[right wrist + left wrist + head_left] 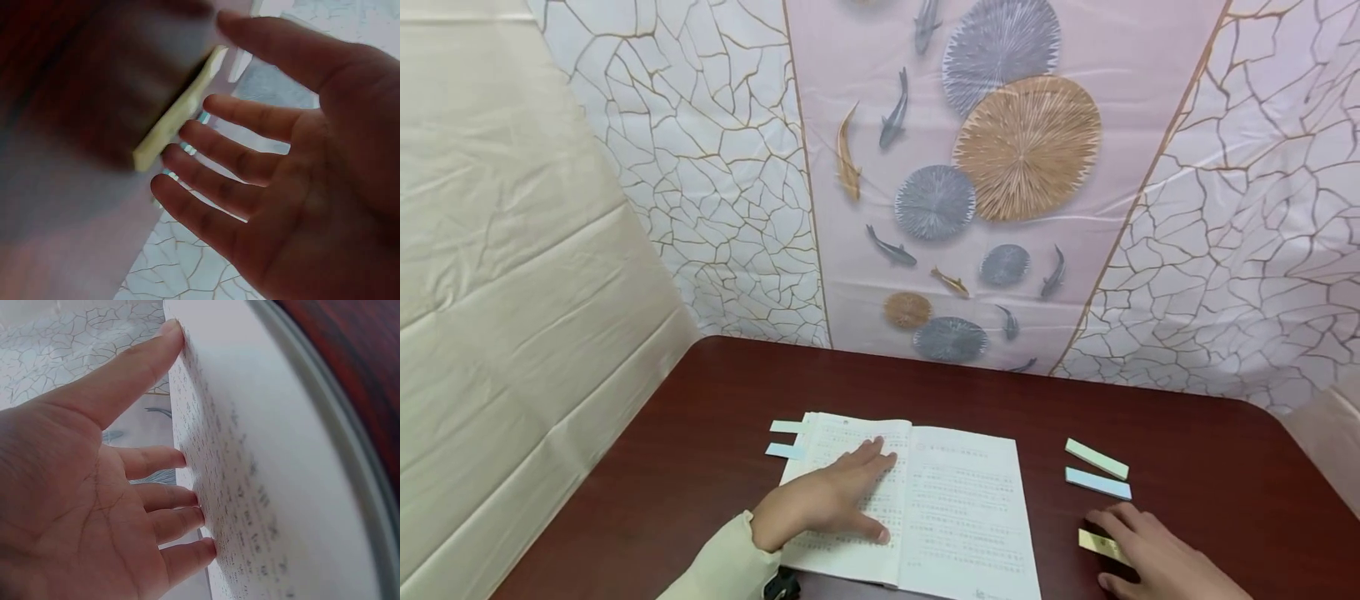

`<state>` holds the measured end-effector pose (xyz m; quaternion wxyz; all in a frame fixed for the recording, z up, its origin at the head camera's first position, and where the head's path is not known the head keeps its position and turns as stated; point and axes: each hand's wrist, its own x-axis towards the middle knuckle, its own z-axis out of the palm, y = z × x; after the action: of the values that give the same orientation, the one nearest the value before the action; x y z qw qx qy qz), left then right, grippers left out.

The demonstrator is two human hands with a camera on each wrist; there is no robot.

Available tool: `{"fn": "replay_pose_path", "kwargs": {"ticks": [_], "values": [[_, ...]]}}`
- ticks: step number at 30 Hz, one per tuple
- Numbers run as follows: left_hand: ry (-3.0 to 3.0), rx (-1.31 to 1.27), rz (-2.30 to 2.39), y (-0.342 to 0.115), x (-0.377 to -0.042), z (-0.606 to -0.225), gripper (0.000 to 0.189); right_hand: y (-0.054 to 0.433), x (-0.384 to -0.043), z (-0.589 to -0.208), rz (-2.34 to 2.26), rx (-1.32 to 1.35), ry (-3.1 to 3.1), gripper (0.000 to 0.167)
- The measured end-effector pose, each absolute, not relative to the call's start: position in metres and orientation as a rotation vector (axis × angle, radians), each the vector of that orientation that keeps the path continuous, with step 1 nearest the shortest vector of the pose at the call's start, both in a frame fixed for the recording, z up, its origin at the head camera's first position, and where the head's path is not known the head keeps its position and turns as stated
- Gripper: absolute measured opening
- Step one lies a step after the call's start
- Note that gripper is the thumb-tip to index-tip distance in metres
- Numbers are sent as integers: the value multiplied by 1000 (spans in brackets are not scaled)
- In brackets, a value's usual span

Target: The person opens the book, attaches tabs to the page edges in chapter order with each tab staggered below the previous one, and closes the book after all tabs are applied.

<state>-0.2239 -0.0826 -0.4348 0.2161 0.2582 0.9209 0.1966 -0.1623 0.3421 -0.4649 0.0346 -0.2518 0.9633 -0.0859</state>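
An open book [970,508] with printed pages lies on the dark red table. My left hand [831,500] rests on its left page, thumb and fingers spread. In the left wrist view the fingertips [203,549] touch the printed paper. A pale green sticky tab [786,427] and a light blue sticky tab [782,451] stick out from the book's left edge. To the right of the book, my right hand [1165,558] is over a yellow pad of sticky tabs [1097,543]. Its extended fingers come right up to the pad [178,115] in the right wrist view.
A pale green sticky tab pad [1097,459] and a light blue one [1097,482] lie beyond my right hand. The table [700,433] ends at a patterned cloth backdrop [865,275]. A cream cloth [512,275] hangs along the left side.
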Motion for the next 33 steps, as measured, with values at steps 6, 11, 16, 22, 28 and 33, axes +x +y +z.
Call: {"fn": "replay_pose_path", "kwargs": {"ticks": [6, 11, 16, 22, 28, 33], "values": [[2528, 738, 564, -86, -224, -435, 103, 351, -164, -479, -287, -875, 3031, 39], [2528, 742, 561, -86, -225, -436, 104, 349, -165, -476, -347, -1141, 3003, 33], [2527, 742, 574, -87, -225, -439, 104, 343, -164, -475, -350, -1177, 3026, 41], [2520, 756, 578, -86, -224, -439, 103, 354, -171, -515, -536, -1288, 3192, 19], [2513, 750, 597, -88, -223, -436, 101, 306, -156, -453, -744, -1350, 3186, 49], [2511, 750, 602, -88, -223, -435, 100, 266, -153, -416, -774, -1159, 3085, 39]]}}
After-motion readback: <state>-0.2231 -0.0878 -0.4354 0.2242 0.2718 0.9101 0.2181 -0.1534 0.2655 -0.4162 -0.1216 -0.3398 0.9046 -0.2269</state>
